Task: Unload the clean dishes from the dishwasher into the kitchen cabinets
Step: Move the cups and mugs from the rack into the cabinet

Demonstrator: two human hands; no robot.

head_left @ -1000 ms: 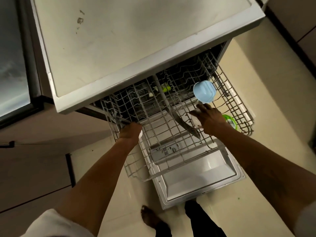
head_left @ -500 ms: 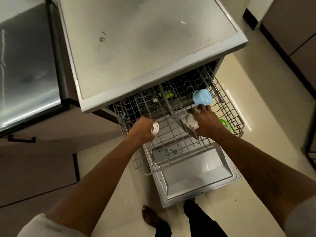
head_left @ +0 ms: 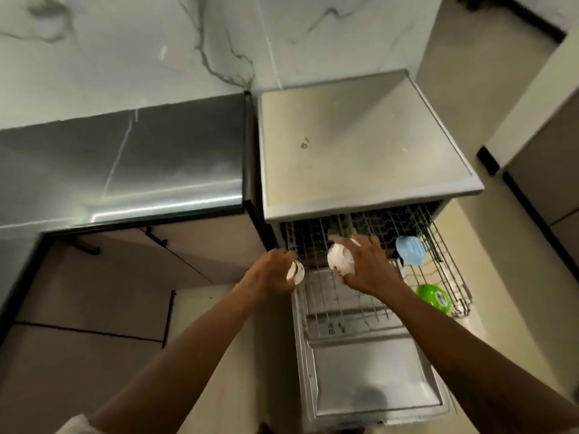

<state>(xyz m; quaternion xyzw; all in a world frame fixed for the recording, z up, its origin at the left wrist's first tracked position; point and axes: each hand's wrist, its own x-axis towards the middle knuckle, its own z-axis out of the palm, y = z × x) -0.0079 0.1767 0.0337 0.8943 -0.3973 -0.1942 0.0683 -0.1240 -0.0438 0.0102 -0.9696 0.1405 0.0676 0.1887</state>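
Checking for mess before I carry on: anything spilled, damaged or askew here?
Nothing spilled or broken. Only small dark marks on the dishwasher top stand out, like stains or chips; too blurred to tell which.

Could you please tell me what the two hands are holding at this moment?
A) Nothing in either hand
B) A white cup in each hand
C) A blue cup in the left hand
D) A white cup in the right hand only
B: the left hand grips a white cup and the right hand grips a second cup, also white.
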